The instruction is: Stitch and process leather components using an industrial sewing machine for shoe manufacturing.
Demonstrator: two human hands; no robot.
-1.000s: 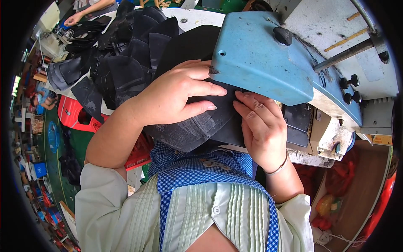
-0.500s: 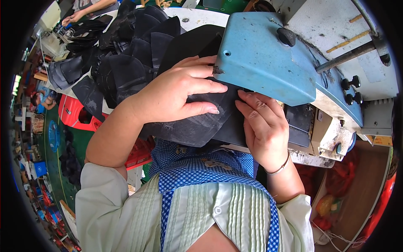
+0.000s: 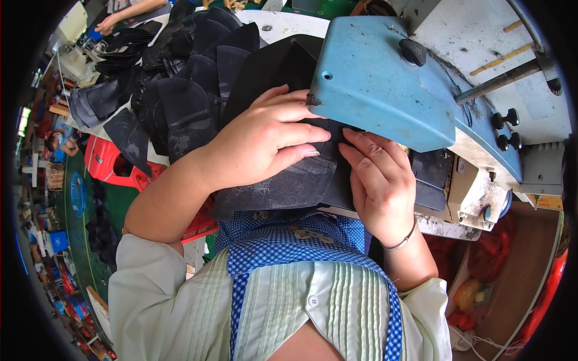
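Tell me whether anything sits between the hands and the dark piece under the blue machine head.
Nothing visible does. The left hand and right hand both press flat on the dark piece. The blue machine head hangs over its far part, hiding what lies beneath.

So the white desk [image 3: 283,24] is mostly buried: a big heap of black cut pieces [image 3: 180,78] sprawls over its left side, and the blue machine [image 3: 391,90] sits on the right, with one dark piece [image 3: 283,186] hanging off the near edge.

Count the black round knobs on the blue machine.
3: one knob on top of the blue machine, and two small knobs side by side on its right end. Others may be hidden.
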